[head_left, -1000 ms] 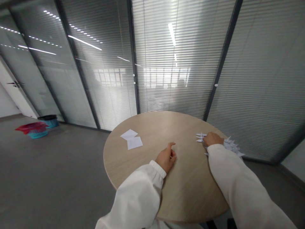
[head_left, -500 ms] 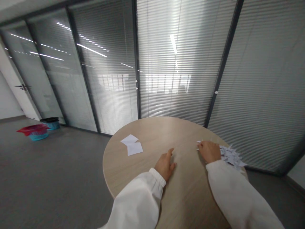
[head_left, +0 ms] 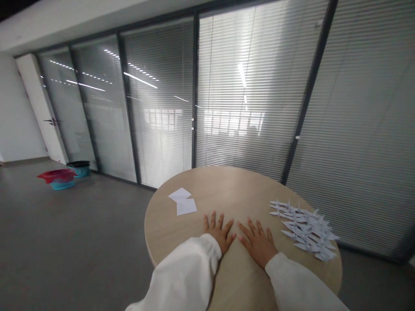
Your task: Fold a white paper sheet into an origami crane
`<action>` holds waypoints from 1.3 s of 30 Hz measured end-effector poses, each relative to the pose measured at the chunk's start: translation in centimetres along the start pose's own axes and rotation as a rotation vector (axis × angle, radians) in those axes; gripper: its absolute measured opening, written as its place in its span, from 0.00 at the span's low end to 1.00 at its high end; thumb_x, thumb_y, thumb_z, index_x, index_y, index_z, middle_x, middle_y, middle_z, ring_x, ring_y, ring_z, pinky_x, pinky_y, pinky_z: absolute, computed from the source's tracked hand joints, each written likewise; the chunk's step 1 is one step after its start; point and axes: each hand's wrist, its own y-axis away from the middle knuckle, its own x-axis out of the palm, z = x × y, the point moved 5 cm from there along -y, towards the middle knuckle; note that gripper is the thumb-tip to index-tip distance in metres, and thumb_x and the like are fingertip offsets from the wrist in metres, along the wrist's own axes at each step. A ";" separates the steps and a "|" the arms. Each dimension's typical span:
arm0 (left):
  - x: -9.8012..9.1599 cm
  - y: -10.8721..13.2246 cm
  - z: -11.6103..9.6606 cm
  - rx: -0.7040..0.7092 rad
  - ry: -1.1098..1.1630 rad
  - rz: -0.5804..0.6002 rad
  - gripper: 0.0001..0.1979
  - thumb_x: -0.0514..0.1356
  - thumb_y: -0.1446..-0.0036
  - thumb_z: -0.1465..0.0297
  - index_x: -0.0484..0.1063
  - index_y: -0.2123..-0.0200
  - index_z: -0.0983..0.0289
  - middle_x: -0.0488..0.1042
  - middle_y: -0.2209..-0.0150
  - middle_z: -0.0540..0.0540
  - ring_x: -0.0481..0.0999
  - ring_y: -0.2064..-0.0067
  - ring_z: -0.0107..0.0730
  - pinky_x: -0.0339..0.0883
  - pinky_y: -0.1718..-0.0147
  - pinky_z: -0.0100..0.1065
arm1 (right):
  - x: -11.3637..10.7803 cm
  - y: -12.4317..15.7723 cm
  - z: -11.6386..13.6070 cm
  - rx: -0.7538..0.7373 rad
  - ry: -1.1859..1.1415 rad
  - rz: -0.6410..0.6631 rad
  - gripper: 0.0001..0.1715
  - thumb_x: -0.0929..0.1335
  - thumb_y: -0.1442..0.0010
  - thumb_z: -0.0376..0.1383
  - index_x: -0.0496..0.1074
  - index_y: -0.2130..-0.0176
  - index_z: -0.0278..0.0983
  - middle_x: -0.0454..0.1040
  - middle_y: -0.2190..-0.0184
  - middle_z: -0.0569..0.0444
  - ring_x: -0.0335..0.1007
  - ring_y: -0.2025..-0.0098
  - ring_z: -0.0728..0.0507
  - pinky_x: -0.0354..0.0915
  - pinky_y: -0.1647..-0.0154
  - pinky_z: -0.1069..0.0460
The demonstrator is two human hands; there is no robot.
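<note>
Both hands rest palm down on the round wooden table (head_left: 227, 183), fingers spread and nothing in them. My left hand (head_left: 219, 231) lies to the right of and nearer to me than two overlapping white paper pieces (head_left: 186, 206). Close beside it, with a small gap between, is my right hand (head_left: 257, 242). Several folded white paper cranes (head_left: 308, 229) stand crowded together along the table's right side, beyond and to the right of my right hand.
On the floor at the left are a blue bin with a red liner (head_left: 61, 179) and a blue bin with a black liner (head_left: 81, 169). Glass partitions with blinds (head_left: 243, 95) rise behind the table. A white door (head_left: 42, 108) stands at the far left.
My right hand has moved left from the cranes to the table's middle and spread its fingers. My left hand has flattened and opened out. The camera view has tilted up slightly.
</note>
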 end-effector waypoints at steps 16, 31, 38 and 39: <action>0.6 -0.4 0.0 -0.022 -0.054 0.075 0.29 0.38 0.44 0.50 0.47 0.40 0.46 0.43 0.36 0.53 0.35 0.36 0.56 0.24 0.47 0.64 | -0.2 0.2 0.0 0.009 -0.060 0.026 0.31 0.48 0.40 0.56 0.44 0.39 0.56 0.40 0.35 0.55 0.33 0.35 0.33 0.33 0.43 0.30; 0.5 -0.4 -0.1 -0.037 -0.117 0.082 0.28 0.35 0.44 0.49 0.45 0.40 0.44 0.42 0.36 0.52 0.36 0.36 0.54 0.27 0.46 0.63 | 0.0 0.1 0.0 0.013 -0.038 0.029 0.32 0.47 0.40 0.56 0.43 0.39 0.56 0.40 0.35 0.55 0.33 0.35 0.33 0.33 0.43 0.30; 0.4 -0.4 -0.2 -0.031 -0.104 0.091 0.29 0.34 0.44 0.49 0.45 0.40 0.45 0.42 0.36 0.51 0.35 0.36 0.55 0.26 0.46 0.63 | 0.1 0.1 -0.1 0.005 -0.040 0.020 0.32 0.47 0.40 0.56 0.43 0.39 0.56 0.40 0.35 0.56 0.32 0.35 0.33 0.33 0.43 0.31; 0.3 -0.4 -0.2 -0.034 -0.104 0.098 0.29 0.35 0.44 0.49 0.44 0.40 0.45 0.42 0.36 0.51 0.35 0.36 0.54 0.26 0.46 0.63 | 0.2 0.1 -0.2 0.005 -0.042 0.020 0.32 0.47 0.40 0.56 0.43 0.39 0.56 0.40 0.35 0.56 0.32 0.35 0.33 0.33 0.43 0.31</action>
